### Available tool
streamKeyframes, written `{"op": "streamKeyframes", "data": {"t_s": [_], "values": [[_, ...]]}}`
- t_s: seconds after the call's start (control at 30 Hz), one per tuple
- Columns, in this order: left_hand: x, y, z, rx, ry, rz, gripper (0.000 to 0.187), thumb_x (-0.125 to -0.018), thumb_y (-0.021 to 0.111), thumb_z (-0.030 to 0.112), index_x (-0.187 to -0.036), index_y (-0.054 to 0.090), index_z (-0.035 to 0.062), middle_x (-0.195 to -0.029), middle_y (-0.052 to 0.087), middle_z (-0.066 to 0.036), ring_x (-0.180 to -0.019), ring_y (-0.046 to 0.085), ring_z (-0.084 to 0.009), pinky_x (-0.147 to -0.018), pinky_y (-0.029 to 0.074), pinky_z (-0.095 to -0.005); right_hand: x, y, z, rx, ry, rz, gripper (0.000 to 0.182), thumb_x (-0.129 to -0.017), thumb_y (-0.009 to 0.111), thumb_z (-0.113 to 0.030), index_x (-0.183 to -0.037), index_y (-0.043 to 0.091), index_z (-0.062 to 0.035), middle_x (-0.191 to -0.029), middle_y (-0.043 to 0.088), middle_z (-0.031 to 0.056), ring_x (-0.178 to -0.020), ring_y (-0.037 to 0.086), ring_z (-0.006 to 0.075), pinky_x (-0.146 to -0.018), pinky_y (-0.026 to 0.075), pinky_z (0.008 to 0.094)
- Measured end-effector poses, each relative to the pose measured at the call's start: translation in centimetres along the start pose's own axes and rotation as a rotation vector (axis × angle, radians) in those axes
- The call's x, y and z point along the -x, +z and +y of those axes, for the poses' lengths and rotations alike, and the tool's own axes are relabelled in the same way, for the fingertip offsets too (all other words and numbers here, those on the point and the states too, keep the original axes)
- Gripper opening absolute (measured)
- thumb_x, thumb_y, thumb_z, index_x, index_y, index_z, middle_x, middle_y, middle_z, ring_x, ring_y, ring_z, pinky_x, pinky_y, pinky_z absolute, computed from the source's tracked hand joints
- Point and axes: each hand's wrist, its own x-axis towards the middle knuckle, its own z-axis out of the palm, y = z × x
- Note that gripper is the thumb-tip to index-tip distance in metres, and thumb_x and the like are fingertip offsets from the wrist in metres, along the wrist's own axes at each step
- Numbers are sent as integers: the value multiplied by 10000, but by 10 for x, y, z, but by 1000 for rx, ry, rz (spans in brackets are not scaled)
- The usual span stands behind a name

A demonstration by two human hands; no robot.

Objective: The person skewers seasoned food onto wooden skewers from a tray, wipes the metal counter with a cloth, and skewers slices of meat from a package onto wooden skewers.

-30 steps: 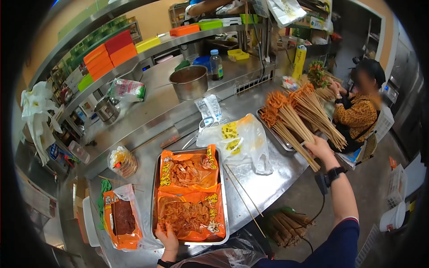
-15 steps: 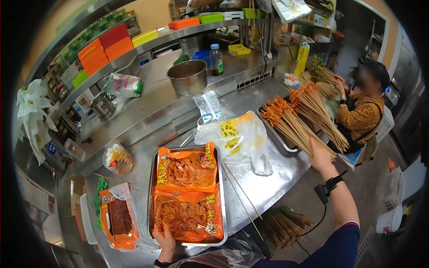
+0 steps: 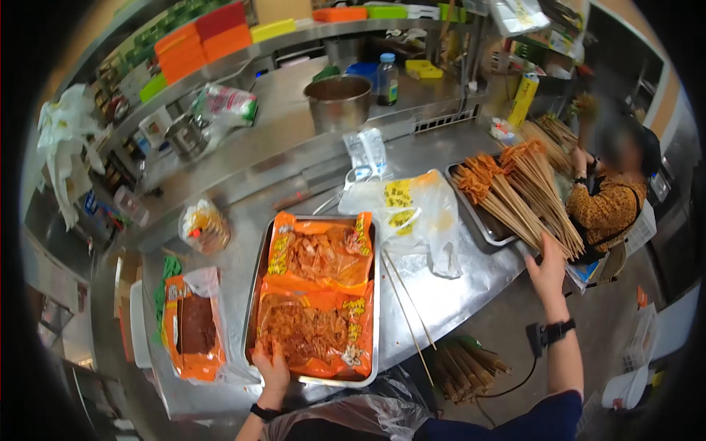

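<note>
My left hand [image 3: 272, 372] is at the near left corner of a metal tray [image 3: 248, 323], its fingers curled over the rim and touching an orange packet. Two opened orange packets lie in that tray, the far packet [image 3: 318, 250] and the near packet [image 3: 312, 331], with reddish strips of food showing in both. My right hand [image 3: 546, 273] is beside the bare ends of a pile of skewers [image 3: 507, 213], fingers spread, nothing held. Orange food covers the skewers' far ends. They lie on a second, dark tray [image 3: 471, 209].
A plastic bag [image 3: 404, 213] and two loose sticks [image 3: 404, 301] lie between the trays. Left are another orange packet [image 3: 195, 323] and a plastic jar [image 3: 206, 228]. A pot [image 3: 338, 103] stands behind. At right a co-worker [image 3: 607, 202] handles skewers. More sticks [image 3: 467, 367] are below the table edge.
My right hand has let go of the skewer ends and opened beside them. My left hand stays at the tray corner. The whole view has shifted slightly.
</note>
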Motion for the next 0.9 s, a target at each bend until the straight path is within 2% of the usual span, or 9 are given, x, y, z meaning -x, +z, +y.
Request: {"op": "streamKeyframes", "data": {"t_s": [0.07,0.13,0.2,0.3,0.5,0.53,0.6,0.73,0.9], "values": [[-1,5,14,5,114,7,160,-845,483,35,-970,545,-44,-915,599,-95,-828,553,-152,-733,444,-284,31,2,-21,-565,275,-177,502,-688,649,-74,-1161,484,-33,-1020,522,94,-873,533,198,-654,474,298],[-2,3,16,-135,114,-36,138,-827,513,54,-922,560,-34,-845,615,-120,-772,580,-198,-697,451,-316,61,-6,-60,-731,296,-165,431,-716,605,-11,-1135,503,-23,-1023,527,64,-884,521,139,-637,472,230],[-4,3,4,-274,322,-32,146,-801,545,84,-895,567,-26,-800,611,-169,-750,593,-294,-678,455,-357,83,-24,-92,-843,260,-257,371,-719,598,24,-1082,529,-1,-1023,539,72,-854,549,146,-632,483,225],[-1,-1,7,-328,283,-131,169,-786,560,108,-886,563,-28,-807,596,-208,-752,573,-374,-662,451,-393,71,-78,-133,-1076,281,-326,328,-708,607,32,-1031,552,20,-993,547,98,-803,572,158,-639,483,228],[-3,2,5,-252,334,-121,166,-795,566,135,-819,543,-28,-745,574,-210,-705,557,-383,-616,434,-411,28,-211,-202,-1045,-354,240,67,-724,604,-63,-757,547,-48,-760,608,120,-588,585,213,-547,471,269],[-3,1,8,-253,328,-129,173,-796,567,142,-811,540,-28,-736,571,-211,-699,554,-385,-612,432,-413,26,-221,-213,-1044,-362,233,67,-724,604,-63,-757,547,-48,-760,608,120,-588,585,213,-547,471,269],[-4,1,4,-266,293,-166,188,-799,566,156,-813,541,-30,-729,571,-211,-697,550,-393,-611,431,-413,21,-238,-233,-1266,-458,277,191,-827,562,-259,-757,516,-88,-756,485,43,-615,474,144,-504,359,251],[-5,1,7,-310,261,-202,212,-802,557,181,-815,536,-30,-742,574,-228,-720,551,-403,-625,429,-438,0,-273,-272,-1536,-550,86,213,-826,567,-268,-691,511,-113,-699,452,16,-510,398,118,-469,334,247],[-3,2,7,-441,249,-237,233,-804,551,207,-824,521,-23,-730,568,-233,-701,548,-411,-617,428,-464,-8,-284,-278,-1637,-634,-51,221,-828,565,-266,-687,509,-106,-692,450,17,-505,398,117,-468,338,244]]}}
